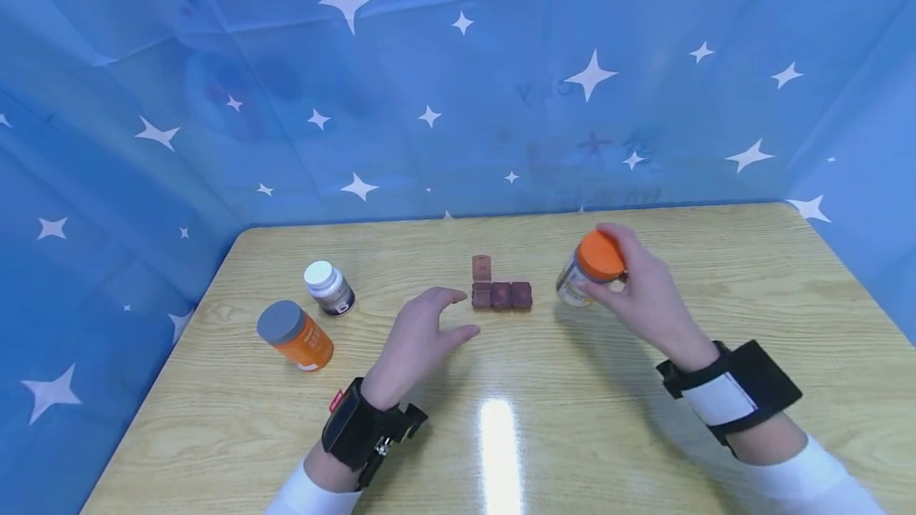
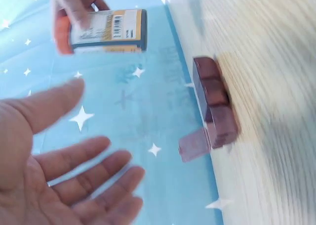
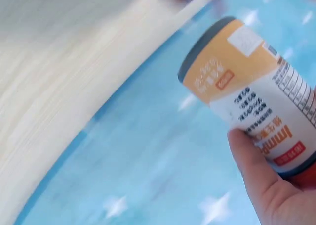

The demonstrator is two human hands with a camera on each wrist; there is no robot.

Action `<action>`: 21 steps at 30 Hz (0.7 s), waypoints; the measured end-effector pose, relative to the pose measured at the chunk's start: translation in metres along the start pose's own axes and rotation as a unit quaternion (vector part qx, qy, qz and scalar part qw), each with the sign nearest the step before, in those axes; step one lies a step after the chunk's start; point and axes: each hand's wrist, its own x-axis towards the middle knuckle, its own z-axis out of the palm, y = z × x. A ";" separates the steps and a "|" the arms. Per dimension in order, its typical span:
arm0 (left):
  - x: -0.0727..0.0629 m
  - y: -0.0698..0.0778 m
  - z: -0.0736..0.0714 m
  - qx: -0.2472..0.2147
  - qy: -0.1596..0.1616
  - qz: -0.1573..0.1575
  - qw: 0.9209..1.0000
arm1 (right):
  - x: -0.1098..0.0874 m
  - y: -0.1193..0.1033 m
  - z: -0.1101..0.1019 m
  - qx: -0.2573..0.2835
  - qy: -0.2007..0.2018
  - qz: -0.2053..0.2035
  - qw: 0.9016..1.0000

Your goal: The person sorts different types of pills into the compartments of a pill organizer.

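Observation:
My right hand [image 1: 647,288] grips a supplement bottle [image 1: 575,283] with an orange lid, fingers and thumb around its upper part. In the left wrist view the bottle lies tilted on its side in the air, its printed label [image 2: 111,29] and dark base showing. Close to the left of a reddish-brown pill box [image 1: 511,295] is my left hand [image 1: 411,344], fingers spread and holding nothing. Three compartments make up the box, and the lid [image 1: 482,267] of the leftmost one stands raised.
On the left part of the wooden table [image 1: 572,435] stand an orange bottle [image 1: 311,346] with a grey lid and a small dark bottle [image 1: 336,296] with a white lid. A blue star-printed cloth [image 1: 472,78] hangs behind the table and along its sides.

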 end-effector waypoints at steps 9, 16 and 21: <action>-0.014 0.002 0.004 -0.111 -0.081 0.055 0.989 | -0.046 -0.053 0.050 0.007 -0.128 -0.057 0.990; -0.018 -0.003 0.007 -0.167 -0.100 0.080 0.978 | -0.064 -0.055 0.065 0.001 -0.164 -0.054 0.985; -0.019 0.000 0.014 -0.204 -0.129 0.085 0.967 | -0.067 -0.054 0.066 0.005 -0.160 -0.049 0.986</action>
